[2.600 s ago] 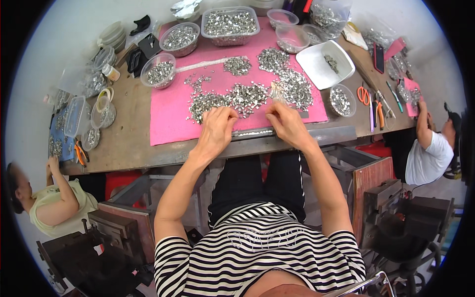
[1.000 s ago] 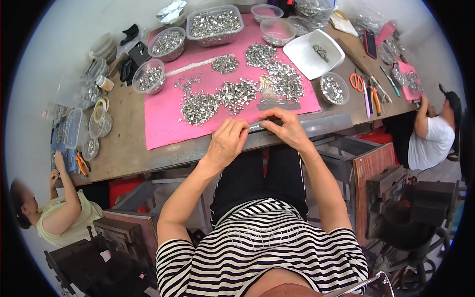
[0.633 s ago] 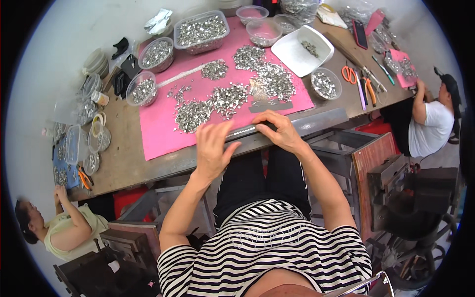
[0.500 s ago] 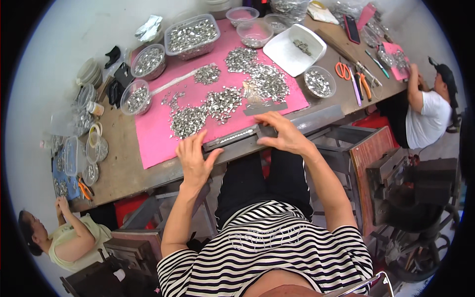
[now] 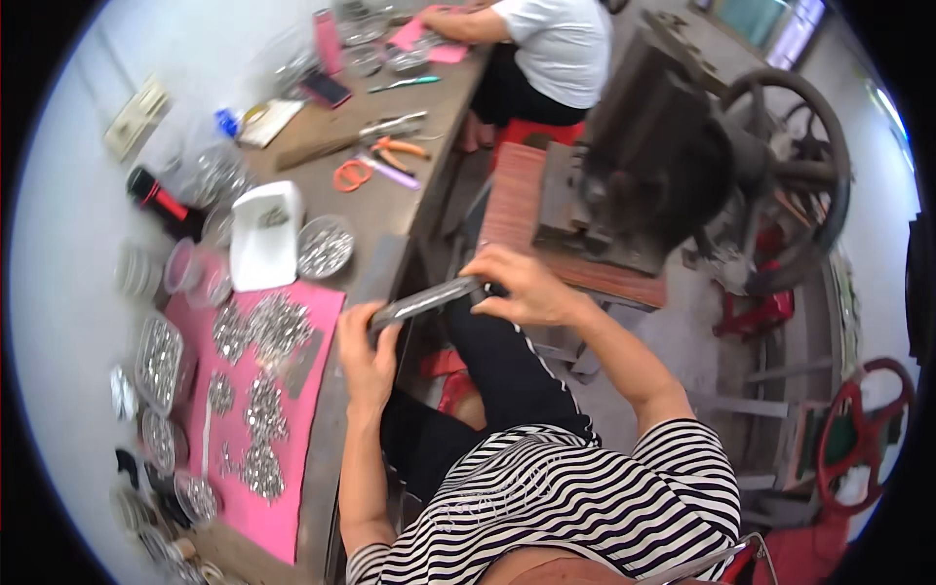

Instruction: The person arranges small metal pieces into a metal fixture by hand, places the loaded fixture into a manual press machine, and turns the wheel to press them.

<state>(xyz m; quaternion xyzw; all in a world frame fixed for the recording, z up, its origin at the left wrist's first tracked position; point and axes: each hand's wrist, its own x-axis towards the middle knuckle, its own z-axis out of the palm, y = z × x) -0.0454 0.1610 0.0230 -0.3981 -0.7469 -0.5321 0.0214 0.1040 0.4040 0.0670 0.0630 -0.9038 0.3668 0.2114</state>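
Between both hands I hold a long, narrow dark metal bar [image 5: 425,300], slightly tilted, with a light, shiny strip along it. At its near-left end the fingers and thumb of my left hand [image 5: 367,357] pinch it. My right hand [image 5: 526,290] grips the other end, fingers on top and thumb below. The bar is raised over my lap, just off the table edge. On the pink sheet [image 5: 278,531] to the left lie heaps of small silvery metal pieces [image 5: 278,327].
A dark machine [image 5: 653,166] with a large handwheel [image 5: 837,146] stands ahead right on a reddish wooden board [image 5: 509,210]. At the table are a white tray [image 5: 263,278], tubs of pieces [image 5: 325,247], pliers [image 5: 398,148] and a co-worker in white [image 5: 556,49]. Red stools stand nearby.
My view and body have turned right, toward the machine. Both hands have lifted the bar from the table edge and carried it away from the pink sheet.
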